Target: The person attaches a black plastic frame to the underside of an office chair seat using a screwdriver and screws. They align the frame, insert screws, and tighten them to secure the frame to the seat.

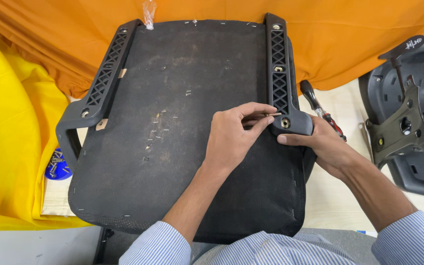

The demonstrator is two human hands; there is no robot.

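Two hands worked the armrest (281,73) on the seat (182,137). Left hand (231,137) pinched a bolt (270,115) near the hole; right hand (320,142) gripped the bracket end. Next likely needs seating the bolt squarely.

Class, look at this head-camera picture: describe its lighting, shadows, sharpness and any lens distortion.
Head view: even, soft light, no glare; the left hand casts only a faint shadow on the black seat underside. Focus is sharp at the centre, on the small metal piece by the right bracket that the right hand steadies. Wide-angle bending curves the orange cloth at the edges.
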